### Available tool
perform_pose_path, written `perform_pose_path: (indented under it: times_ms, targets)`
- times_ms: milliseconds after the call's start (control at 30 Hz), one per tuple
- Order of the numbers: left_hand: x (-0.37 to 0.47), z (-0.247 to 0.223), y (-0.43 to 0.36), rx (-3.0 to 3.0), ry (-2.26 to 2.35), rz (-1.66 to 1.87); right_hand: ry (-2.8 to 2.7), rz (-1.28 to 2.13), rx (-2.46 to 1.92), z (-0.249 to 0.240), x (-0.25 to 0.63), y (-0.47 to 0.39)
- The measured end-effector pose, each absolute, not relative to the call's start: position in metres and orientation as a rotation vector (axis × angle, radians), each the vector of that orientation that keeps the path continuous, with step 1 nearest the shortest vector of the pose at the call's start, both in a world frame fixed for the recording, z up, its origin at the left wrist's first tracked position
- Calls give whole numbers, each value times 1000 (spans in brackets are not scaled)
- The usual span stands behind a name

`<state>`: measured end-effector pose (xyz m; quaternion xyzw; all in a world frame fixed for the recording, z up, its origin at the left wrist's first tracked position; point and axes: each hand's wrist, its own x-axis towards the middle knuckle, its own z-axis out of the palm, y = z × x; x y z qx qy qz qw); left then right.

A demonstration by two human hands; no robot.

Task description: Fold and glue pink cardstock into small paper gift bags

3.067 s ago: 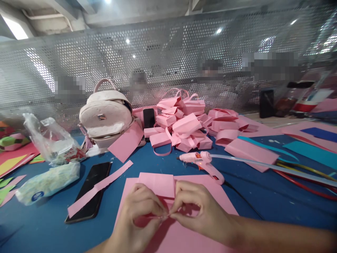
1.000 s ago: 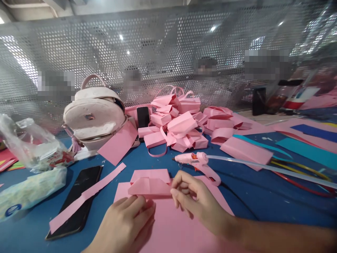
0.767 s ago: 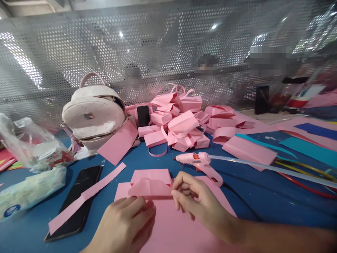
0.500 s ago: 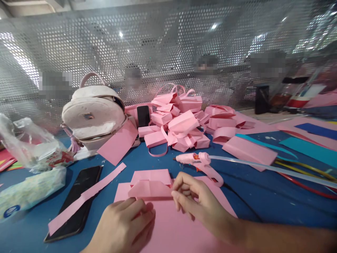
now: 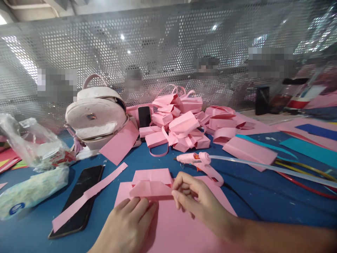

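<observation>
A folded pink paper box [image 5: 151, 188] with creased upright flaps lies in front of me on a larger pink sheet [image 5: 179, 232]. My left hand [image 5: 129, 225] is closed, knuckles up, with its fingers curled against the box's near left edge; the fingertips are hidden. At the right end of the box, my right hand [image 5: 201, 202] pinches the paper's corner between thumb and forefinger, the other fingers curled in. Just beyond that hand lies a pink hot glue gun [image 5: 197, 160], a long clear glue stick [image 5: 244, 165] running from its back.
A pile of pink paper bags [image 5: 181, 123] stands behind. To the left are a black phone [image 5: 79, 200] under a pink strip [image 5: 89, 195], a white backpack [image 5: 97, 116] and a plastic packet [image 5: 37, 191]. The glue gun's cable [image 5: 244, 203] trails rightward over the blue table.
My left hand has shifted slightly right and its fingers lie further over at the box's near edge. My right hand stays nearly still. The view has turned slightly.
</observation>
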<state>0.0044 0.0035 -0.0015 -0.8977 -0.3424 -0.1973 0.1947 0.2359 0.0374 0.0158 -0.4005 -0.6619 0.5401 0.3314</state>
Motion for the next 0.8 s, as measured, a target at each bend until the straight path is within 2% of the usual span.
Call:
perform_pose_path:
  times_ms: [267, 633, 800]
  targets:
    - [0, 6, 1, -2641, -1150, -190, -1720, 1419, -1055, 12, 237, 38]
    - [2, 1, 6, -2784, -1099, -624, -1706, 1415, -1032, 11, 237, 37]
    - [4, 1, 4, -2667, -1049, -536, -1697, 1432, -1015, 10, 237, 38]
